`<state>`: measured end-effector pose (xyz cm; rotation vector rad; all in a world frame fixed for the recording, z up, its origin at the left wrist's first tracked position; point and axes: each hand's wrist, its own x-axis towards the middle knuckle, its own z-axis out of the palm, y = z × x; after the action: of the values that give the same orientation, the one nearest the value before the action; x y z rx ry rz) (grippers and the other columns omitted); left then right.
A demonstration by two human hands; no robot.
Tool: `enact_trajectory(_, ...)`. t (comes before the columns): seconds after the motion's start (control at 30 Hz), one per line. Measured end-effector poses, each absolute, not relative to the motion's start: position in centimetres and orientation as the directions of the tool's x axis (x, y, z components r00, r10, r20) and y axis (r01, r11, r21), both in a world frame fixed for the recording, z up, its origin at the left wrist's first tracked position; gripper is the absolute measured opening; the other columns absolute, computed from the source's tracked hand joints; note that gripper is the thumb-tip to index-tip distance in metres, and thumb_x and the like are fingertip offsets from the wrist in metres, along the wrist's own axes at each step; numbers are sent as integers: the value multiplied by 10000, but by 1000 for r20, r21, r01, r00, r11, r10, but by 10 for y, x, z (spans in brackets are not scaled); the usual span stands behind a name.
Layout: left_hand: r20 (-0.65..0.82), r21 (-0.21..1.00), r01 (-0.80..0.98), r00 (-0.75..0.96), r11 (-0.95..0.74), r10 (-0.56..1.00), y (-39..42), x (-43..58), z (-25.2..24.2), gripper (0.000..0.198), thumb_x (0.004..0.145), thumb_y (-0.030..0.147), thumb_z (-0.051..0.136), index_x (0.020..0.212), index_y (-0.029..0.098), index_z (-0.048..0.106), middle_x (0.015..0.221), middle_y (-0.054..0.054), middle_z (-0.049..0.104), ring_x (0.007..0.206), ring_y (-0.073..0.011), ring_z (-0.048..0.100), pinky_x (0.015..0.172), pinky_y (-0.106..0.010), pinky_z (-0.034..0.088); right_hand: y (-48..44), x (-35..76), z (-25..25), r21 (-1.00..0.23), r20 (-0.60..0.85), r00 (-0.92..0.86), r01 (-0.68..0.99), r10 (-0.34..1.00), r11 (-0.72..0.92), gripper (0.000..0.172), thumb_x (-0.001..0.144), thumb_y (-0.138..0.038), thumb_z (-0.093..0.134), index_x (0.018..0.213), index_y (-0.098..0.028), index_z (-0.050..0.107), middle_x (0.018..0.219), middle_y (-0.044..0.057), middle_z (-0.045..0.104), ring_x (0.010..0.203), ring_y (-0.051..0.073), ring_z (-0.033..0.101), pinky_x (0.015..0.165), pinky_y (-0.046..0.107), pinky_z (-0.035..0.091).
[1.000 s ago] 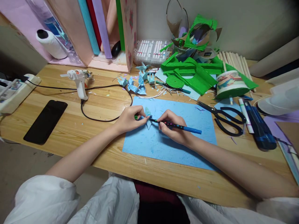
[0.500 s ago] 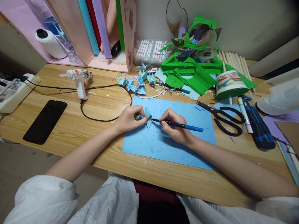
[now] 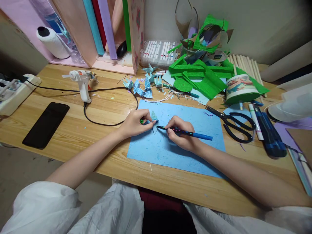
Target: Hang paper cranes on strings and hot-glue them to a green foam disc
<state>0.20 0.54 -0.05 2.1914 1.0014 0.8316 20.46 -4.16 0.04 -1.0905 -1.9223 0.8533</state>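
Note:
My left hand (image 3: 135, 123) pinches a small folded blue paper piece (image 3: 154, 123) down on the blue paper sheet (image 3: 175, 143). A bit of green shows between its fingers. My right hand (image 3: 181, 132) is closed round a dark pen with coloured dots and a blue end (image 3: 187, 133). The pen's tip touches the folded piece from the right. Both hands rest on the sheet near the middle of the wooden desk (image 3: 102, 113).
Several folded blue paper shapes (image 3: 142, 87) lie beyond the sheet. A white glue gun (image 3: 81, 81) with its black cord and a black phone (image 3: 46, 124) sit to the left. Black scissors (image 3: 231, 123), markers, green paper scraps (image 3: 197, 76) and a tape roll (image 3: 240, 87) lie to the right.
The hands stay nearly still; my right hand has shifted the pen slightly against the folded piece. The view has drifted a little.

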Motion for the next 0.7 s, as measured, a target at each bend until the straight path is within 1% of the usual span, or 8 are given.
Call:
enact_trajectory(0.2, 294, 718, 428, 528, -548, 797, 6, 2, -1, 232, 760, 297, 614, 613, 159, 498, 526, 55, 441, 478, -58, 391, 485, -186, 313, -41, 205, 1, -817, 291, -344, 396, 893, 419, 68, 712, -136, 477, 703, -204, 483, 609, -26, 517, 524, 102, 451, 499, 228, 339)
enact_trajectory(0.4, 299, 720, 424, 525, -550, 797, 6, 2, 0, 245, 758, 302, 613, 601, 161, 488, 521, 54, 441, 472, -58, 378, 476, -187, 301, -42, 207, -1, -821, 288, -375, 376, 881, 429, 65, 737, -150, 493, 766, -206, 509, 641, -14, 544, 564, 118, 501, 541, 243, 385)
enact_trajectory(0.7, 282, 713, 448, 521, -539, 806, 6, 1, -2, 252, 760, 332, 604, 608, 163, 494, 519, 50, 455, 477, -63, 389, 473, -188, 298, -43, 205, 0, -808, 273, -429, 383, 861, 447, 75, 747, -136, 502, 779, -203, 512, 657, -12, 561, 578, 116, 501, 564, 242, 386)
